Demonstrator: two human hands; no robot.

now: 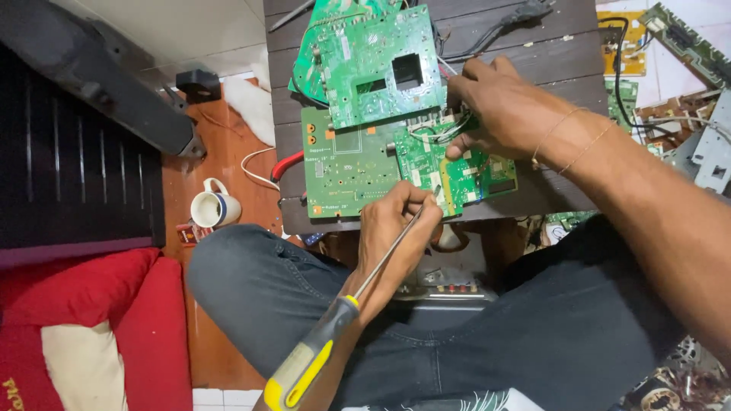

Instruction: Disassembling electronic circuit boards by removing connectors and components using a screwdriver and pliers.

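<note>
Nearest me, the yellow-and-grey handle of my screwdriver (320, 358) runs off the bottom edge, so its butt end is cut off; its thin shaft slopes up through my left hand (396, 236), whose fingers are curled closed around it, and the tip is hidden behind my fingertips where they meet the lower green circuit board (358, 164) at the near edge of the dark wooden table (533, 53). My crossed legs in dark trousers hide whatever sits under that edge, apart from a grey metal part I cannot make out. Further in, my right hand (502, 106) presses down on the right part of the board among white wires (438, 131); its fingers are bent, but I cannot tell whether they pinch anything. A second green board (381, 61) overlaps the first toward the far edge, with a black cable (502, 23) beyond. Left of the table, a white mug (213, 207) stands on the orange-brown floor beside red cushions (91, 320); more boards clutter the right.
</note>
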